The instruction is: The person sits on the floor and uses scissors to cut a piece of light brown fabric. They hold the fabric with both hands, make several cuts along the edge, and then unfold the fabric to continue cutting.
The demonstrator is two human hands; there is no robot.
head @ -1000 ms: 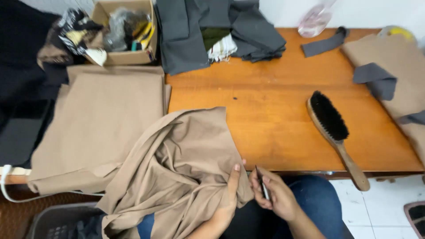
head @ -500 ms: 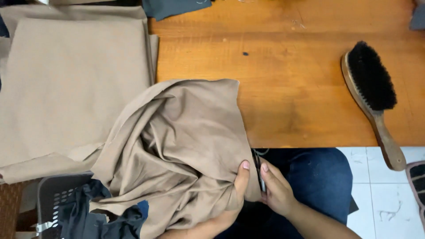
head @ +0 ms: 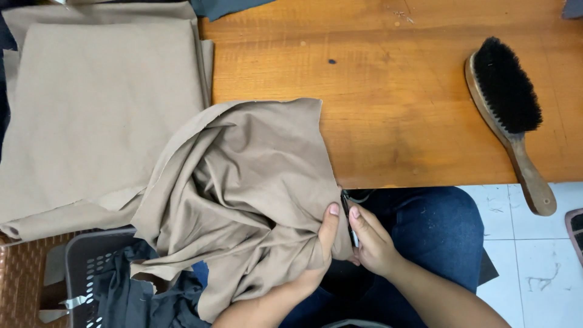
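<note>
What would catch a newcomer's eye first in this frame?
The crumpled tan garment spills off the wooden table's near edge into the person's lap, where the left hand grips it and the right hand holds a small dark tool at its edge. A black-bristled brush lies at the right, and folded tan cloth at the left.

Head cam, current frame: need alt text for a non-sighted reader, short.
Seen from above, a person's left hand grips a crumpled tan garment on their lap while the right hand holds a small dark tool at its edge. Folded tan fabric and a wooden brush lie on the wooden table.
</note>
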